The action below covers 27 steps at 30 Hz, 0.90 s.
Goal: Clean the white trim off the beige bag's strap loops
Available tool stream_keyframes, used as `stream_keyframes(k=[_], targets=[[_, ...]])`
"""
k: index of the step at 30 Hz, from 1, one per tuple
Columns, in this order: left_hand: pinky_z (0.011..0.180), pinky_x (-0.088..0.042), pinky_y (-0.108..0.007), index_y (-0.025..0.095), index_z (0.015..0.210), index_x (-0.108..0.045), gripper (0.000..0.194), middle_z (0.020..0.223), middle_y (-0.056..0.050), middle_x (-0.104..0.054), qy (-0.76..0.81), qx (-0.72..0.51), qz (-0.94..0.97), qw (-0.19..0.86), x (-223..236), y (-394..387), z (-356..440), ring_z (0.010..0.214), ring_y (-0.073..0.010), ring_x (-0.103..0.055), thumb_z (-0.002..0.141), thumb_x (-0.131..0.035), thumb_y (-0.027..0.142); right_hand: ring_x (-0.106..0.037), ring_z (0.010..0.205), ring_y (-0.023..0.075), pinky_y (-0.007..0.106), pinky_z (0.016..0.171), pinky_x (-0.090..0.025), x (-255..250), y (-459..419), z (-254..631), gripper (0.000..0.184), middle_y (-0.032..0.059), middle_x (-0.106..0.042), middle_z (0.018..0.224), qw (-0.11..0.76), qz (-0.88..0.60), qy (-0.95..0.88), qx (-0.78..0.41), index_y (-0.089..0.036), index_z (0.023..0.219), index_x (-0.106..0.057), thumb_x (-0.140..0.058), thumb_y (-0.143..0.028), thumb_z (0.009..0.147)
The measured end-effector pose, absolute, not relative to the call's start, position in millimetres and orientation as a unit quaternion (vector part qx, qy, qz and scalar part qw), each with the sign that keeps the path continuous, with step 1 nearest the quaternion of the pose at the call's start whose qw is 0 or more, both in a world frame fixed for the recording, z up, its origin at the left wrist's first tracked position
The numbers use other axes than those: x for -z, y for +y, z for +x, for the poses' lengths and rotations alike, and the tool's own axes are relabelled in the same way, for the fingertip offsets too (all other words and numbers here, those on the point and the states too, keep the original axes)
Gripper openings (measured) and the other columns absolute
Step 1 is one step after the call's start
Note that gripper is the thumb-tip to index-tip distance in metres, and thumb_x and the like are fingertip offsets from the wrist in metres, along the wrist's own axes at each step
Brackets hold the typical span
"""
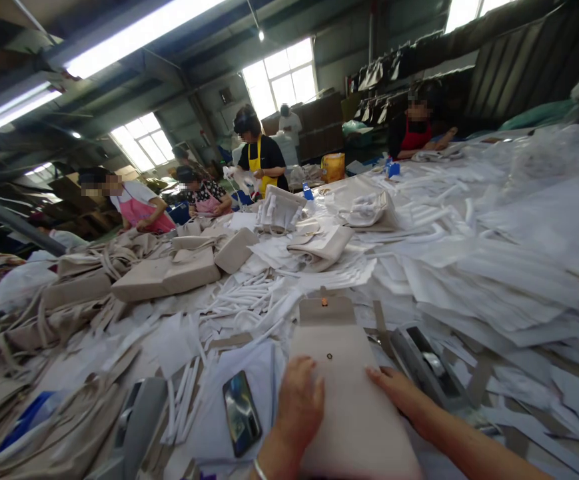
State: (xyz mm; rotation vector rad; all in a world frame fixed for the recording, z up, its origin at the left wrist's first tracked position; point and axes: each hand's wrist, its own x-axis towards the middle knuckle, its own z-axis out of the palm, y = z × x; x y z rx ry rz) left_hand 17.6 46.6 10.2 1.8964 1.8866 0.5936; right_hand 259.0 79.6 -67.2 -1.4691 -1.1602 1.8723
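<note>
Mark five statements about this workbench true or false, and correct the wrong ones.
1. The left hand and right hand both touch the beige bag. True.
2. The phone lies on top of that bag. False: it lies to the left of the bag, on white material.
3. The bag's flap is open, pointing away from the person wearing the camera. True.
4. The worker at the far right wears a green apron. False: the apron is red.
5. A bracelet is on the left wrist. True.
</note>
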Motion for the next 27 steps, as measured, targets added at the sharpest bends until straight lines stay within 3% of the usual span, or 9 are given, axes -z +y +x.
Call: stream_keyframes(k=[3,6,8,12,14,16,19,22,27], targets=[[0.110,-0.044,-0.041,0.008,0.124,-0.061,0.039,0.124,-0.019,-0.067,0.792,-0.157,0.547,0.221,8,47,-24,0.121,-0.0284,-0.060,0.091,-0.051,0.026,-0.072,0.102,0.0336,0.045,0.086,-0.059,75,85,254,0.054,0.0146,-0.076,0.109,0.235,-0.565,-0.411,-0.676,-0.017,0.105,-0.067,-0.053,-0.065,0.083],[0.104,-0.047,-0.032,0.009,0.125,-0.060,0.039,0.123,-0.016,-0.069,0.777,-0.162,0.509,0.332,21,39,-36,0.116,-0.0236,-0.063,0.093,-0.048,0.028,-0.071,0.102,0.0347,0.046,0.088,-0.057,85,95,251,0.052,0.0150,-0.076,0.106,0.216,-0.596,-0.485,-0.603,-0.017,0.101,-0.067,-0.048,-0.062,0.083],[0.104,-0.046,-0.031,0.012,0.129,-0.058,0.040,0.126,-0.015,-0.068,0.767,-0.166,0.517,0.341,26,32,-31,0.117,-0.0224,-0.063,0.093,-0.048,0.027,-0.069,0.106,0.0352,0.047,0.093,-0.055,91,102,252,0.055,0.0175,-0.074,0.108,0.182,-0.608,-0.540,-0.552,-0.014,0.102,-0.067,-0.042,-0.060,0.085],[0.106,-0.046,-0.039,0.011,0.142,-0.050,0.052,0.130,-0.019,-0.063,0.805,-0.088,0.546,0.213,20,38,-15,0.121,-0.0287,-0.060,0.091,-0.052,0.024,-0.055,0.129,0.0360,0.051,0.110,-0.043,86,106,252,0.061,0.0224,-0.060,0.137,0.147,-0.656,-0.652,-0.351,-0.008,0.131,-0.058,-0.041,-0.048,0.088],[0.114,-0.039,-0.044,0.013,0.146,-0.048,0.055,0.140,-0.019,-0.056,0.783,-0.079,0.602,0.134,14,53,-10,0.132,-0.0313,-0.051,0.092,-0.051,0.022,-0.041,0.142,0.0348,0.053,0.116,-0.036,74,108,244,0.065,0.0203,-0.043,0.154,0.163,-0.639,-0.716,-0.228,-0.011,0.146,-0.046,-0.047,-0.041,0.088],[0.122,-0.028,-0.047,0.020,0.147,-0.049,0.053,0.153,-0.012,-0.047,0.712,-0.092,0.685,0.123,13,73,-5,0.145,-0.0306,-0.036,0.094,-0.049,0.025,-0.027,0.150,0.0336,0.055,0.120,-0.028,61,113,231,0.062,0.0146,-0.030,0.163,0.158,-0.568,-0.791,-0.164,-0.018,0.150,-0.045,-0.050,-0.038,0.091],[0.126,-0.016,-0.054,0.028,0.147,-0.049,0.053,0.160,-0.006,-0.039,0.619,-0.081,0.760,0.182,28,97,1,0.152,-0.0310,-0.025,0.095,-0.051,0.040,-0.020,0.152,0.0368,0.061,0.120,-0.021,55,126,213,0.059,0.0117,-0.030,0.164,0.078,-0.468,-0.860,-0.191,-0.024,0.148,-0.049,-0.055,-0.044,0.093],[0.124,-0.016,-0.059,0.023,0.149,-0.046,0.063,0.160,-0.010,-0.039,0.620,-0.055,0.751,0.220,54,106,2,0.151,-0.0344,-0.025,0.094,-0.051,0.052,-0.026,0.149,0.0407,0.066,0.118,-0.020,68,137,203,0.068,0.0148,-0.036,0.160,0.004,-0.466,-0.852,-0.238,-0.021,0.150,-0.047,-0.052,-0.058,0.093],[0.124,-0.017,-0.061,0.019,0.153,-0.040,0.069,0.162,-0.012,-0.035,0.628,-0.050,0.735,0.248,74,105,-5,0.151,-0.0363,-0.025,0.095,-0.046,0.056,-0.028,0.148,0.0412,0.067,0.117,-0.021,92,139,202,0.068,0.0144,-0.038,0.159,-0.014,-0.473,-0.855,-0.214,-0.021,0.149,-0.049,-0.048,-0.062,0.094]])
